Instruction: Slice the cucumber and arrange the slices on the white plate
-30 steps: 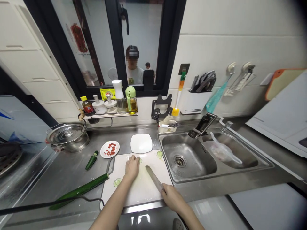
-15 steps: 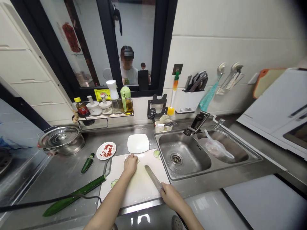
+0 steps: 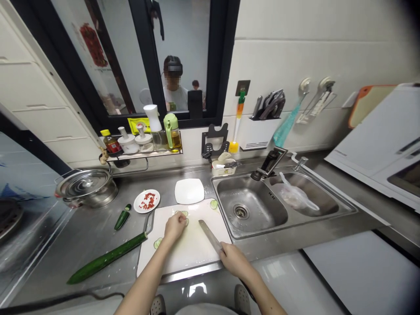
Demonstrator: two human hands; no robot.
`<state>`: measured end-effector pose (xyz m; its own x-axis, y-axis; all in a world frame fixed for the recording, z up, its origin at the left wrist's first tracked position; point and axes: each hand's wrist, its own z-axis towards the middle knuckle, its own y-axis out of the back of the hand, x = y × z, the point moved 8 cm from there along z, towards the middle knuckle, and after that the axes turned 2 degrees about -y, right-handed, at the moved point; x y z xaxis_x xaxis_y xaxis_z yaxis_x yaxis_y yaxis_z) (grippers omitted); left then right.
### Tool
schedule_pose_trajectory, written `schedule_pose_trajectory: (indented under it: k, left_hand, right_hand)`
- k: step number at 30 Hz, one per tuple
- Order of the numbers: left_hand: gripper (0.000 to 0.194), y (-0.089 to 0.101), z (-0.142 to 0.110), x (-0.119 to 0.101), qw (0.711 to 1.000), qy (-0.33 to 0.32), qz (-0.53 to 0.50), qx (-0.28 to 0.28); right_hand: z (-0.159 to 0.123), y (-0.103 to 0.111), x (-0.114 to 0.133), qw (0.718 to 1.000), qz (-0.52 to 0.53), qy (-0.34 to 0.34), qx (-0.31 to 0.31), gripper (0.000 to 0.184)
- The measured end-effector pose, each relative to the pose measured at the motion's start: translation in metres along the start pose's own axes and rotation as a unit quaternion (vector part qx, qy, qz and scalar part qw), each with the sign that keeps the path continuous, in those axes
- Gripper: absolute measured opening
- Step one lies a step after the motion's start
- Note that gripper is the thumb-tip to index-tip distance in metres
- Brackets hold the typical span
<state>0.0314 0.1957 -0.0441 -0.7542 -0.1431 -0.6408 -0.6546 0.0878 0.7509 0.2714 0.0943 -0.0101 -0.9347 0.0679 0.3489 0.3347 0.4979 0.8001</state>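
My right hand [image 3: 233, 258] is wrapped round the handle of a kitchen knife [image 3: 209, 234], whose blade lies low over the white cutting board [image 3: 197, 258] and points away to the left. My left hand [image 3: 176, 225] is closed in a pinch over the board, with a thin pale-green cucumber slice [image 3: 187, 222] at its fingertips. Just beyond those fingers lie more cucumber slices [image 3: 181, 213], partly hidden. Other slices [image 3: 158, 243] rest at the board's left side, and a further slice [image 3: 214, 204] sits at its far right corner.
A long cucumber [image 3: 106, 260] and a short cucumber piece [image 3: 122, 220] lie left of the board. Behind it stand a plate of chopped red bits [image 3: 138, 207] and a white square plate [image 3: 189, 191]. A double sink [image 3: 226, 225] is to the right, a lidded pot [image 3: 105, 197] at far left.
My left hand has lifted and drawn back slightly, its fingers now pinched, uncovering slices behind it. The knife has hardly moved. The view has shifted a little.
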Motion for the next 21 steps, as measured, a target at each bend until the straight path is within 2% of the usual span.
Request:
schedule_pose_trajectory:
  k: [3,8,14,21]
  left_hand:
    - [0.014,-0.002,-0.015,0.018,1.0,0.011,-0.011,0.025]
    - [0.02,0.008,-0.035,0.039,0.997,0.039,0.069,0.02]
    - [0.028,0.018,-0.042,0.045,0.992,0.036,0.124,0.012]
    - [0.027,0.013,-0.042,0.045,0.99,0.042,0.131,0.018]
  right_hand:
    - [0.0,0.001,0.01,1.0,-0.015,0.015,0.004,0.028]
    - [-0.002,-0.005,0.035,0.997,-0.046,0.062,0.017,0.03]
    - [-0.005,-0.021,0.06,0.991,-0.089,0.09,0.054,0.031]
    - [-0.002,-0.027,0.072,0.988,-0.101,0.101,0.054,0.031]
